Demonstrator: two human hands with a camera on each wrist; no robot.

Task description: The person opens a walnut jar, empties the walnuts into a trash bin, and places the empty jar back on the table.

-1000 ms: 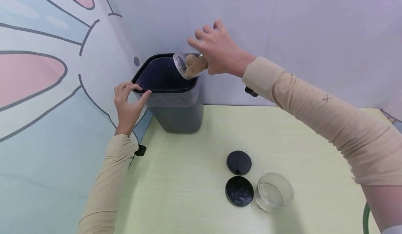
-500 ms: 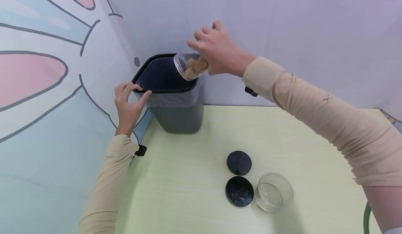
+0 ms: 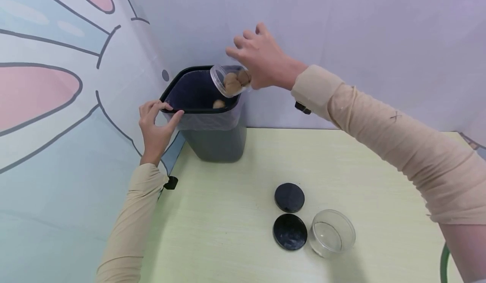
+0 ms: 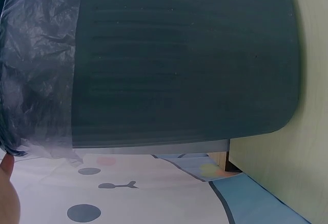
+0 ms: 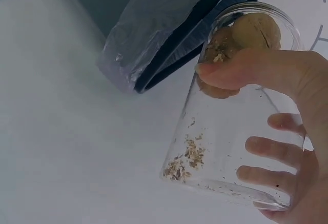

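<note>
My right hand (image 3: 265,59) grips a clear jar (image 5: 220,131), tilted with its mouth over the bin. Several round brown walnut-like pieces (image 5: 256,32) sit near its mouth, and crumbs (image 5: 192,155) cling toward its base. One similar brown ball (image 3: 219,104) shows inside the bin, below the jar. At the near left corner, my left hand (image 3: 155,131) holds the rim of the grey trash bin (image 3: 212,144), which has a clear liner (image 4: 38,70) folded over its edge. Just a bit of the left hand appears in the left wrist view.
Two black round lids (image 3: 290,197) lie on the pale green table (image 3: 212,215). Beside the nearer lid stands an open clear container (image 3: 332,234). A cartoon-printed wall (image 3: 57,148) rises close on the left, and a plain pale wall (image 3: 360,55) stands behind the bin.
The brown pieces have shifted inside the tilted jar, and one brown ball now shows in the bin. Both hands have stayed nearly in place.
</note>
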